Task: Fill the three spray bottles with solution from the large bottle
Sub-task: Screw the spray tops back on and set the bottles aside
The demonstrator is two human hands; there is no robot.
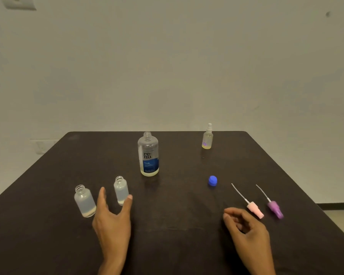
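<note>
A dark table seen from above, with two bare hands resting low on it. The left hand is spread open, thumb and fingers apart, holding nothing; one uncapped spray bottle stands upright between thumb and forefinger, the thumb tip at its base, and a second uncapped spray bottle stands just outside the fingers. The right hand is loosely curled and empty; just beyond its fingertips lie a pink sprayer top and a purple sprayer top. Farther ahead sit a blue cap, the open large bottle (label reads "renu") and a capped third spray bottle.
</note>
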